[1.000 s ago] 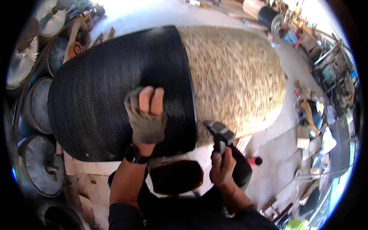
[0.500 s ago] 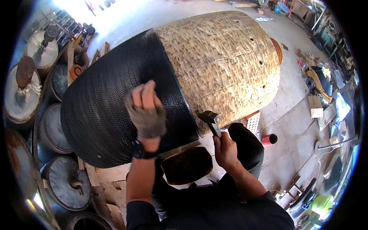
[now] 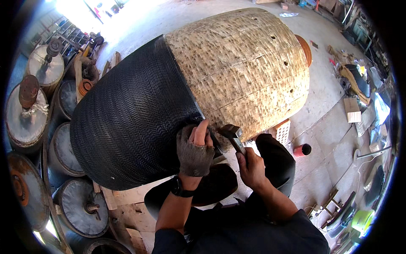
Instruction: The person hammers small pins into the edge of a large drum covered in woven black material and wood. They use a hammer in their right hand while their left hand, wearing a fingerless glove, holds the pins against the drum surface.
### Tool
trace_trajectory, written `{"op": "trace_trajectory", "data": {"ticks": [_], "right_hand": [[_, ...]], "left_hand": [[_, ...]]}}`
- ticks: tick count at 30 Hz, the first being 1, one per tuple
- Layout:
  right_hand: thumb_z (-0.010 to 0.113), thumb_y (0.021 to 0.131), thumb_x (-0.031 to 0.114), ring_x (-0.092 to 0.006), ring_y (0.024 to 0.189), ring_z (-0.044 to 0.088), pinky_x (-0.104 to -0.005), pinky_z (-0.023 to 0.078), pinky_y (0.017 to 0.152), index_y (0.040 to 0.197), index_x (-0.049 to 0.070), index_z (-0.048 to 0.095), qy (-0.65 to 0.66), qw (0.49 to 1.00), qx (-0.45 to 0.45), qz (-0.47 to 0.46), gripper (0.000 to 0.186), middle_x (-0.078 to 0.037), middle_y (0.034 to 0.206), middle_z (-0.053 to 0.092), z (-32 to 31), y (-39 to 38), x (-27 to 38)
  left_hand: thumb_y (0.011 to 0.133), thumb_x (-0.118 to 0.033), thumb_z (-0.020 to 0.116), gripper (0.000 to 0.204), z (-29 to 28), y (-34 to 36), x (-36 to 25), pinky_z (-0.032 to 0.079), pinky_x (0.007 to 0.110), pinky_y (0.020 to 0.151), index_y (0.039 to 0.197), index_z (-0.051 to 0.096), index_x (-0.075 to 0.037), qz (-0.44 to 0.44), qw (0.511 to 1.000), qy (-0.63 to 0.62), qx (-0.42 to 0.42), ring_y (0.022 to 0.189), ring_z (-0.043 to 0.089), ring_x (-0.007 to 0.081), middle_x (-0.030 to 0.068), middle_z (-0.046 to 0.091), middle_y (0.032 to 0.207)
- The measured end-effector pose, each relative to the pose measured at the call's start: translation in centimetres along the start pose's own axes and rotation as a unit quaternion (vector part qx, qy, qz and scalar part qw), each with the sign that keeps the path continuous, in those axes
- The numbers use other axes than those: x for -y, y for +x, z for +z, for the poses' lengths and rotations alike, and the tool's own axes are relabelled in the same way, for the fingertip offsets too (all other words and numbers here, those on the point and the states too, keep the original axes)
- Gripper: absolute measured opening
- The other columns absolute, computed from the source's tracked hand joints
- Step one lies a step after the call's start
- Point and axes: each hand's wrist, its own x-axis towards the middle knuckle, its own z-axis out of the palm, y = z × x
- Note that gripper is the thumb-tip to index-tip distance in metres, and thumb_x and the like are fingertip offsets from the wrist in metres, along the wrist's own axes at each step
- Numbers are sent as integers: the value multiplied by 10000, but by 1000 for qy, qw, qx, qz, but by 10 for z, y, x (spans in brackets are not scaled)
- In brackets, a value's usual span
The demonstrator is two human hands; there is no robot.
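Note:
A large barrel-shaped wooden drum [image 3: 241, 63] lies in front of me, its pale, speckled right part bare. Black ridged sheeting [image 3: 127, 114] wraps its left part, with an edge running across the drum. My left hand [image 3: 194, 150], in a grey fingerless glove, rests at the near end of that edge. Its fingers are bent together; what they pinch, if anything, is too small to make out. My right hand [image 3: 252, 169] grips the handle of a hammer [image 3: 231, 134]. The hammer's head is close to the drum's near side, just right of my left hand.
Several round drums [image 3: 82, 207] with grey ends stand along the left. An orange grooved pulley [image 3: 304, 51] sits at the drum's right end. A red can [image 3: 302, 150] and a perforated brick [image 3: 282, 131] are on the floor to the right, with clutter farther along.
My left hand has come down and right, from above the black sheeting to the sheeting's edge. The hammer in my right hand has hardly moved.

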Motion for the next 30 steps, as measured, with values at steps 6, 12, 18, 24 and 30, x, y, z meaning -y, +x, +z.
{"op": "trace_trajectory", "data": {"ticks": [6, 12, 18, 24, 30], "right_hand": [[642, 957, 156, -427, 623, 634, -459, 484, 545, 970, -5, 555, 20, 1000, -1, -4, 183, -239, 698, 617, 0, 1, 7], [615, 963, 146, -423, 637, 629, -463, 482, 559, 992, -11, 548, 9, 999, -17, -30, 173, -231, 706, 608, -4, 3, 19], [625, 943, 144, -476, 682, 640, -517, 501, 601, 1026, -8, 537, -4, 1000, 7, -13, 195, -261, 732, 637, -10, 4, 24], [564, 972, 108, -398, 604, 603, -443, 450, 537, 953, -11, 515, -28, 1000, 9, -12, 130, -205, 675, 561, -4, 3, 17], [616, 929, 122, -460, 678, 646, -494, 511, 588, 1059, -21, 537, -22, 996, -15, -91, 209, -263, 713, 624, -8, 4, 16]], "left_hand": [[739, -22, 708, 646, 5, 9, -16, 433, 466, 860, 1347, 493, -42, -113, 991, -68, 36, 894, 617, 279, 97, 622, 898], [697, -59, 737, 700, 8, 15, -19, 422, 471, 842, 1336, 458, 7, -107, 993, 7, 40, 859, 584, 284, 94, 614, 875], [705, -46, 717, 681, 14, 7, -14, 408, 482, 878, 1337, 469, 5, -71, 997, -3, -6, 896, 577, 304, 109, 619, 909], [751, -80, 718, 784, 2, 13, -28, 412, 477, 924, 1433, 370, 87, -150, 988, 13, 45, 1000, 571, 334, 188, 596, 1069], [801, -118, 682, 645, -1, -54, -34, 447, 486, 934, 1382, 461, 57, -98, 994, -47, 5, 1043, 572, 362, 192, 606, 1119]]}}
